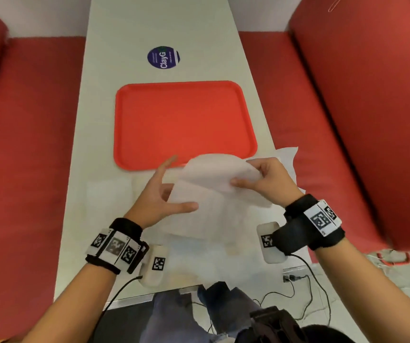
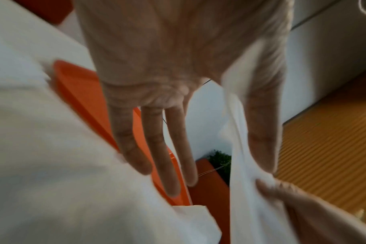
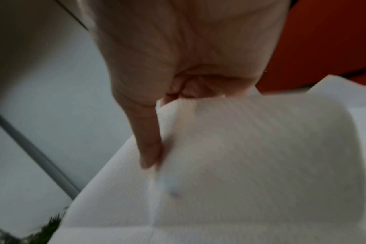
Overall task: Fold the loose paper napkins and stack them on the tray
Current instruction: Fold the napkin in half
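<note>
The long white counter [image 1: 105, 70] is running away from the person, and its near part is lying hidden under thin white sheets that are hard to separate by eye. The smooth red plastic tray [image 1: 149, 120] with rounded corners is sitting on it, its near edge partly covered. The soft napkin [image 1: 213, 174] is bulging just before the tray. The right hand [image 1: 270, 181] is pinching its right edge. The left hand [image 1: 159, 199] is spread open, with the thumb touching the napkin's lower side.
</note>
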The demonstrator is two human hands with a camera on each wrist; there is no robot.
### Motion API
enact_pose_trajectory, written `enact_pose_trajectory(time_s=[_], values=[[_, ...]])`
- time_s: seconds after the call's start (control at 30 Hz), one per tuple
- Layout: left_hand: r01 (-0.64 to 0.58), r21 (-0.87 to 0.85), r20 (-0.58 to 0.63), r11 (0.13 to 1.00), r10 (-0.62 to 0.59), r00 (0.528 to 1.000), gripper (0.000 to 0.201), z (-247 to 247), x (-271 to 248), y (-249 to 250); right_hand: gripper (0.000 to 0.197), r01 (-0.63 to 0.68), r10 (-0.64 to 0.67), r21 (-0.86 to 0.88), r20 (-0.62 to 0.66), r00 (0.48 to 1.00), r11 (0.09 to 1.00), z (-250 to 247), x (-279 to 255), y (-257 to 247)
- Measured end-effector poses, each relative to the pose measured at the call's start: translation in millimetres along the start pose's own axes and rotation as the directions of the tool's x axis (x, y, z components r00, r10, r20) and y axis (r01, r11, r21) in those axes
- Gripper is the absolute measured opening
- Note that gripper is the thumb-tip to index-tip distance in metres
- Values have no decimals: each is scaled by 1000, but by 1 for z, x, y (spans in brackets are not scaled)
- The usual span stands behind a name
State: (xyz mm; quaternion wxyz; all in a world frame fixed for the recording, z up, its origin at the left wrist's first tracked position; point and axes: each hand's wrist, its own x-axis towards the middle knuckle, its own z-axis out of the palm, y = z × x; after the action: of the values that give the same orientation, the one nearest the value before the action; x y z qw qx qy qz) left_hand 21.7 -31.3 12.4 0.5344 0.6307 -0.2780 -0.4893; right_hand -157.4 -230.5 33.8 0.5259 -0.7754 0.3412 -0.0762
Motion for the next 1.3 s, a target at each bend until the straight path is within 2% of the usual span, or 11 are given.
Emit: enact_pose_trajectory(time_s=[0.1, 0.3, 0.43, 0.53, 0.7, 0.77, 0.87, 0.93, 1.0, 1.17, 1.3], values=[[67, 84, -96, 994, -59, 994, 52, -10, -10, -9, 22, 16, -1, 108, -131, 991, 994, 13, 10, -9], [44, -200, -346, 979, -113, 932, 6, -32, -14, -20, 29, -60, 101, 207, -195, 976, 977, 48, 18, -14], [28, -395, -340, 918, -175, 924, 14, -48, -19, -16, 22, -66, 97, 185, -160, 982, 980, 74, 18, -19], [72, -390, -253, 918, -182, 950, 12, -49, -24, -13, 11, -83, 101, 226, -66, 993, 970, 97, 16, -26], [168, -438, -58, 883, -215, 975, 67, -57, -29, -16, 24, -93, 85, 297, 40, 996, 950, 132, 14, -31], [170, -420, -31, 891, -201, 979, 68, -63, -34, -17, 12, -118, 103, 352, 60, 993, 928, 141, 13, -34], [86, -280, -149, 956, -131, 980, 25, -72, -43, -18, 41, -267, 248, 453, 103, 963, 850, 150, 11, -41], [55, -122, -193, 991, -78, 978, 33, -84, -49, -26, 56, -349, 321, 491, 144, 936, 798, 156, 12, -42], [38, -42, -197, 998, -45, 979, 44, -99, -58, -32, 51, -351, 307, 471, 171, 936, 809, 169, 13, -41], [71, 99, -242, 993, -45, 969, 51, -137, -77, -53, 4, -262, 235, 295, 127, 964, 919, 220, 16, -36], [143, 205, -369, 968, -59, 927, 48, -157, -86, -71, 22, -256, 253, 189, 43, 967, 948, 259, 23, -31]])
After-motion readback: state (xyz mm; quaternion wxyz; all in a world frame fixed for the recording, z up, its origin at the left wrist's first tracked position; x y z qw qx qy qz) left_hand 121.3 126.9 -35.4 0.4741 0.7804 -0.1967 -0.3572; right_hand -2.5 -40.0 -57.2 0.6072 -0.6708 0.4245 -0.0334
